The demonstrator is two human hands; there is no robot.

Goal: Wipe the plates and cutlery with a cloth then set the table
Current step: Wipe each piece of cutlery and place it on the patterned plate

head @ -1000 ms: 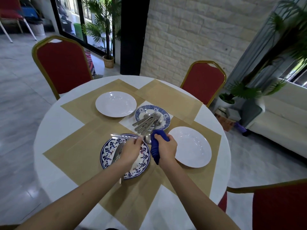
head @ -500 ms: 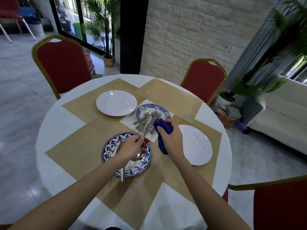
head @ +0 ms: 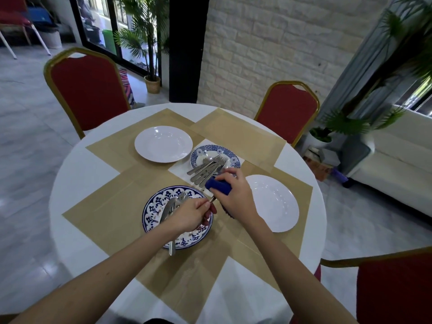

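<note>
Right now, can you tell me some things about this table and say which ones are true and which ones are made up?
1. The right hand holds a blue cloth. True.
2. The white plates have forks on them. False: the left white plate and the right white plate are bare; the cutlery pile lies on the small blue patterned plate.
3. The left hand grips a piece of cutlery over the big blue patterned plate. True.
4. The table is square. False: the table is round.
</note>
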